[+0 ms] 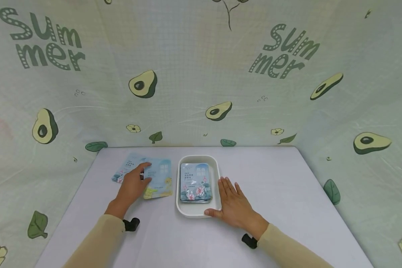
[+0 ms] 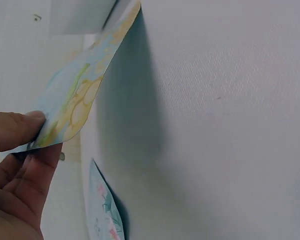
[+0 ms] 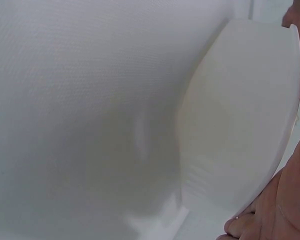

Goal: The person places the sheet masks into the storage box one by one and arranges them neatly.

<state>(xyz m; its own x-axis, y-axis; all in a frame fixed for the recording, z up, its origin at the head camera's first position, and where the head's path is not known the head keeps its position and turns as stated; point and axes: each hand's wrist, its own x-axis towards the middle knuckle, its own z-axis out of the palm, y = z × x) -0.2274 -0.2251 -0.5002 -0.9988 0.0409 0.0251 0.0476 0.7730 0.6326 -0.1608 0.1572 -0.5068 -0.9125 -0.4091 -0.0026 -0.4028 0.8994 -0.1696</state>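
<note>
My left hand [image 1: 131, 188] pinches a flat light-blue packet [image 1: 159, 178] by its left edge, thumb on one face and fingers behind. In the left wrist view the packet [image 2: 77, 102] is tilted above the table and carries yellow and green drawings. Just beyond that hand lies another blue packet [image 1: 128, 163] with pink flowers, partly covered by the hand and the pinched packet. A white tray [image 1: 194, 212] in the middle holds a small stack of similar flowered packets [image 1: 195, 182]. My right hand [image 1: 235, 206] rests along the tray's right rim with straight fingers, thumb at the near corner.
The white table [image 1: 271, 178] reaches back to a hanging cloth [image 1: 184, 48] printed with avocados and leaves, which also stands along both sides. A black wrist mount [image 1: 131, 224] sits on the left arm, another mount [image 1: 249, 241] on the right.
</note>
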